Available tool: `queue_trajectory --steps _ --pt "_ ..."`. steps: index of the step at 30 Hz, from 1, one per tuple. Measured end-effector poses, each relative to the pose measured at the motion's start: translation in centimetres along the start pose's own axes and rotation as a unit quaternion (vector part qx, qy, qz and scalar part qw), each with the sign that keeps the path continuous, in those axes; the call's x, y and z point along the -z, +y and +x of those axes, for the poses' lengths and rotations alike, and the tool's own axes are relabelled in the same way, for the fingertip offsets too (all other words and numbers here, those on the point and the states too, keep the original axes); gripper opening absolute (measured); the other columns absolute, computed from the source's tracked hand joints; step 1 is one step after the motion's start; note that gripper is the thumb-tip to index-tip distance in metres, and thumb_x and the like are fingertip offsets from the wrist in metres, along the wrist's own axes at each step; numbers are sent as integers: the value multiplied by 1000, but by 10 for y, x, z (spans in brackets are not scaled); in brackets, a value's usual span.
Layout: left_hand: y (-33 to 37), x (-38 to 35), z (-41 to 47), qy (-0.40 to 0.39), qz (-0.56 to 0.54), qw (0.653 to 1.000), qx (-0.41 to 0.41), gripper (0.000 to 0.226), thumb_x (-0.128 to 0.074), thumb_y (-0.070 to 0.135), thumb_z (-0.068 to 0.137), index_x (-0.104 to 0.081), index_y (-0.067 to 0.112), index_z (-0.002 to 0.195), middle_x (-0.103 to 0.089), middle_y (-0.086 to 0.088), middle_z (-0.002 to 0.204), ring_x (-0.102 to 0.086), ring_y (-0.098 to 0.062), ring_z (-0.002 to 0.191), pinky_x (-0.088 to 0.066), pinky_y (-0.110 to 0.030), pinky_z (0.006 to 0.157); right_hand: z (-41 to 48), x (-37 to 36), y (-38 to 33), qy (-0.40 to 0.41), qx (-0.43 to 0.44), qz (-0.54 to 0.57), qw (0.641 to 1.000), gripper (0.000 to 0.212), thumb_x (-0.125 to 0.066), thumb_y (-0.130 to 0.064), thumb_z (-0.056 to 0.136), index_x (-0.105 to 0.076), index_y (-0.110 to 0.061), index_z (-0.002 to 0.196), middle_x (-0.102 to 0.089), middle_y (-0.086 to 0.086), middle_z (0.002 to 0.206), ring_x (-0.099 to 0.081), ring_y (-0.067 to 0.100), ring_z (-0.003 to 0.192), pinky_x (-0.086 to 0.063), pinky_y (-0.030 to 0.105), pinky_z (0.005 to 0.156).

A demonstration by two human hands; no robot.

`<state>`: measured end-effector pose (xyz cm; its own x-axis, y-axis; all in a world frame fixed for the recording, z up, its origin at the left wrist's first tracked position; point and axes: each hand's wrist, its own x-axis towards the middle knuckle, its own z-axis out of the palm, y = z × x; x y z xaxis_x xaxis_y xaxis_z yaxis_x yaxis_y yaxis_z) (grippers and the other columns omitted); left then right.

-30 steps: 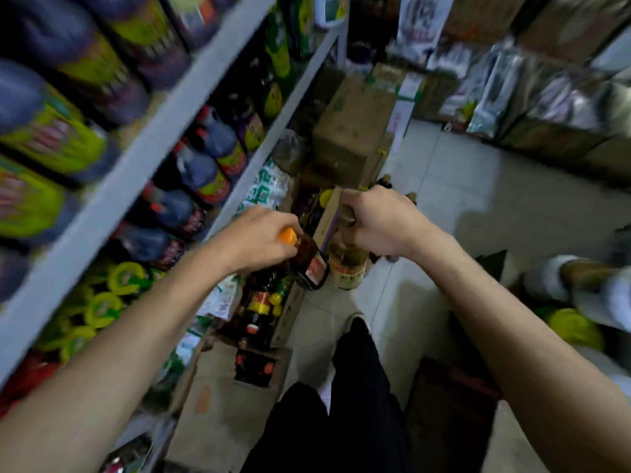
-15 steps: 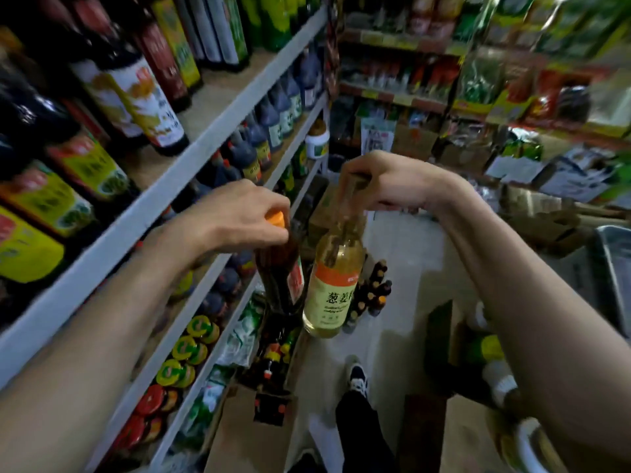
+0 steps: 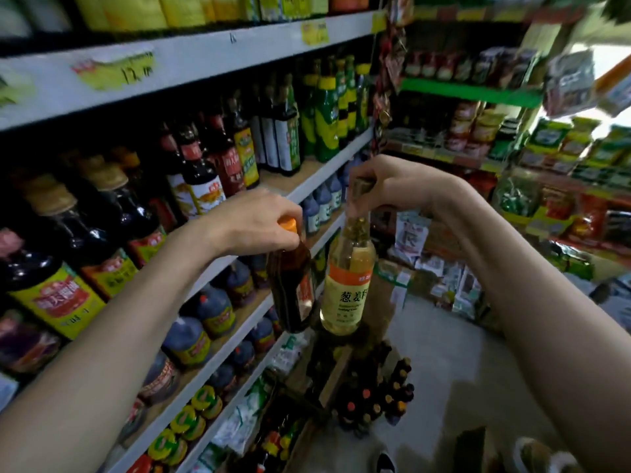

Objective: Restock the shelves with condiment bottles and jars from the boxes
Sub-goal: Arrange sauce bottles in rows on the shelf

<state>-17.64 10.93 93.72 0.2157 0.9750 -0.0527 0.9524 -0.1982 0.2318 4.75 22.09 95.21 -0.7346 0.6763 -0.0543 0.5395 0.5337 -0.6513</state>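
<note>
Dark bottle [image 3: 290, 288], orange cap, hangs mid-air from left hand [image 3: 254, 221], wrist bent down, fingers curled and pinching the cap. Just right of it, pale bottle [image 3: 346, 288], label 葱姜料, hangs from right hand [image 3: 392, 186], fingertips pinching its cap. Beyond, left shelf [image 3: 205, 59] of bottles, price tag [image 3: 133, 71] starting 12.
</note>
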Motion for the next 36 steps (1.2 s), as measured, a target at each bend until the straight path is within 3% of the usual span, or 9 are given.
queue_trajectory --steps 3,7,13,17,22,24,29,34,36 --pt "4 16 33 20 7 999 31 27 -53 48 67 -62 26 78 -60 -1 72 -56 -19 69 -48 -51 65 30 33 14 -14 26 6 1000 22 -77 -17 81 -65 -1 89 -57 8 66 -49 17 57 -36 34 56" --pt "12 35 73 45 -11 995 84 26 -53 48 67 -62 29 83 -62 3 76 -57 -15 71 -50 -50 69 72 74 32 -25 81 -47 995 22 -79 -22 77 -67 -6 88 -67 19 81 -60 35 69 -41 34 55" --pt "2 58 96 28 -82 985 151 15 -67 34 91 -63 46 99 -62 9 86 -67 -14 70 -52 -37 65 118 115 53 -39 143 -85 985 30 -80 -29 79 -66 -4 89 -65 16 86 -61 32 79 -39 36 61" --pt "-2 64 101 31 -85 981 169 17 -66 27 93 -64 40 104 -65 6 93 -68 -18 78 -56 -39 71 136 120 61 -51 169 -78 981 29 -81 -28 79 -66 -4 87 -65 15 83 -62 29 76 -42 38 62" --pt "-13 63 99 35 -27 980 194 18 -63 28 95 -61 36 112 -60 11 88 -62 -8 73 -44 -25 62 150 112 55 -61 172 -69 981 30 -82 -23 77 -65 0 88 -66 19 88 -63 33 83 -49 47 68" --pt "-21 56 94 34 11 980 197 20 -62 29 96 -59 34 114 -59 12 92 -55 -3 79 -39 -25 64 152 106 54 -59 178 -68 980 30 -82 -21 77 -64 2 88 -66 20 88 -62 34 83 -46 41 65" --pt "-46 34 73 26 54 972 229 21 -59 30 98 -53 31 117 -61 3 111 -52 -15 105 -44 -39 89 157 90 50 -63 181 -71 979 21 -81 -16 79 -66 -3 83 -66 11 80 -62 25 76 -46 42 64" --pt "-63 20 51 36 49 965 253 17 -53 30 100 -48 31 116 -56 1 109 -52 -19 105 -45 -44 91 166 70 45 -68 174 -87 979 16 -81 -15 79 -66 -11 78 -63 -6 70 -58 2 63 -42 24 56" --pt "-67 18 46 39 44 965 256 18 -52 30 100 -47 34 117 -54 3 107 -50 -16 103 -44 -41 89 170 64 44 -68 179 -85 978 16 -81 -15 79 -65 -9 78 -63 -3 71 -58 6 65 -41 23 55"
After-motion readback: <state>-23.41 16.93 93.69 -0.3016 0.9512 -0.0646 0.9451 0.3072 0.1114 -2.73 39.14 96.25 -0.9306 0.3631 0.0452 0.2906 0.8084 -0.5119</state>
